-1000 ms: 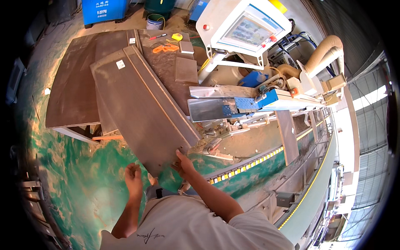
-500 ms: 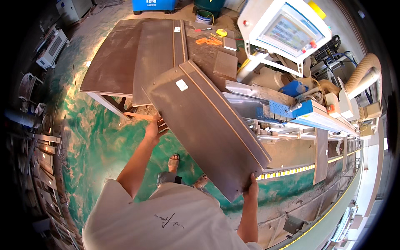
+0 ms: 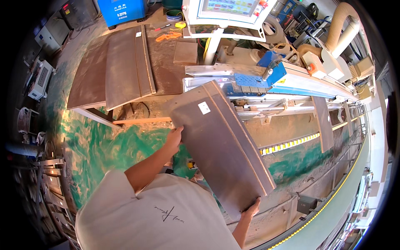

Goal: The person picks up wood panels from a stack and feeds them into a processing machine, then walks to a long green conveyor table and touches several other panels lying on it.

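Note:
A long dark brown wooden panel [image 3: 223,146] is held tilted in front of me, with two pale lines along its right side and a white label near its far end. My left hand [image 3: 176,136] is closed on its left edge, near the far end. At the near end my right hand [image 3: 251,208] grips the lower corner, its fingers partly hidden by the wood. A similar brown panel [image 3: 125,68] with a white label lies on the worktable [image 3: 166,83] to the far left, apart from both hands.
Beyond the panel runs a machine with a blue and metal guide rail [image 3: 250,81]. Over it stands a control screen [image 3: 227,8]. Orange-handled tool [image 3: 168,36], yellow tape measure [image 3: 180,25] and small board [image 3: 186,52] lie on the table. A conveyor belt [image 3: 333,212] curves along the right.
My left hand, fingers spread beside the panel's edge before, is now closed on it. The panel has shifted right and nearer in the view, away from the table, as my view turned right.

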A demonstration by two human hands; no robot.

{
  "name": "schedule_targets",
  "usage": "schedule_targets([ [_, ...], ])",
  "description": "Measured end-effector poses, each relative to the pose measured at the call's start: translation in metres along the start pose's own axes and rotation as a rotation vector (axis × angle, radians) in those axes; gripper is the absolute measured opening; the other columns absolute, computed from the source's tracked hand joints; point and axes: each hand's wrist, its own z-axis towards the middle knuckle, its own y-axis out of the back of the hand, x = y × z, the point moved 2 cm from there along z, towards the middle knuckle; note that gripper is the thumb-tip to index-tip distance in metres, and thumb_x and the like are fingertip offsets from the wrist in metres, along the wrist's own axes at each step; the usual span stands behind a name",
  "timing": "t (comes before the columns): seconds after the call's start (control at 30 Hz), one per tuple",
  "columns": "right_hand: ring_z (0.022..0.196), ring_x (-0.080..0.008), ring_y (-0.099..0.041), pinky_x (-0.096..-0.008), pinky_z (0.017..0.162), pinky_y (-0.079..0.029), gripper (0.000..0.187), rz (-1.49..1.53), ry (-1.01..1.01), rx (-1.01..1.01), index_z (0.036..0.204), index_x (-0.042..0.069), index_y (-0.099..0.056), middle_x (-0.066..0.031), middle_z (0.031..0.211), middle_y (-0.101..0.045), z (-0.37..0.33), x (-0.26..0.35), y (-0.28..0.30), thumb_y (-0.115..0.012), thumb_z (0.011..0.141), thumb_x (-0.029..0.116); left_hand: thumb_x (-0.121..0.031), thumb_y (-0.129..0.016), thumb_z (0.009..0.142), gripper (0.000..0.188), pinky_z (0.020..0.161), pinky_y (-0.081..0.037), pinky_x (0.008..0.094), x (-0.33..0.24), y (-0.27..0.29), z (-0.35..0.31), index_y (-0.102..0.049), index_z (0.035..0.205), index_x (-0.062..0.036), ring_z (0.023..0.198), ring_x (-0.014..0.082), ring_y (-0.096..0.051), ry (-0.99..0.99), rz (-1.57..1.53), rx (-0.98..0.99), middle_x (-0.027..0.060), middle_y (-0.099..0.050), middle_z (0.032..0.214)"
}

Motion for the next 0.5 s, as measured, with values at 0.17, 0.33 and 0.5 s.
schedule_targets([
  [0.17, 0.115, -0.0340, -0.062, -0.0515, 0.090, -0.054, 0.071, 0.199, -0.178, -0.028, 0.140, 0.005, -0.053, -0.0148, 0.134, -0.060, -0.021, -0.040, -0.011, -0.064, 0.091, 0.054, -0.029, -0.052, 0.104, 0.038, 0.075, -0.055, 0.0390, -0.024, -0.062, 0.070, -0.057, 0.128, -0.0001, 0.090, 0.0213, -0.068, -0.045, 0.142, 0.145, 0.0097, -0.069, 0.108],
  [0.33, 0.113, -0.0326, -0.063, -0.0480, 0.088, -0.056, 0.064, 0.258, -0.152, 0.075, 0.137, -0.001, -0.054, -0.0150, 0.131, -0.061, -0.038, -0.044, -0.025, -0.062, 0.096, 0.047, -0.024, -0.055, 0.103, 0.029, 0.059, -0.058, 0.0383, -0.044, -0.106, 0.106, -0.055, 0.122, -0.0028, 0.075, 0.0244, -0.068, -0.036, 0.184, 0.240, 0.0113, -0.067, 0.103],
  [0.5, 0.114, -0.0338, -0.063, -0.0476, 0.091, -0.056, 0.065, 0.080, -0.150, 0.158, 0.137, -0.004, -0.053, -0.0165, 0.133, -0.060, -0.010, -0.028, -0.026, -0.059, 0.100, 0.048, -0.033, -0.053, 0.105, 0.029, 0.049, -0.053, 0.0363, -0.049, -0.103, 0.158, -0.059, 0.111, -0.0048, 0.063, 0.0230, -0.065, 0.059, -0.118, -0.122, 0.0098, -0.065, 0.082],
])
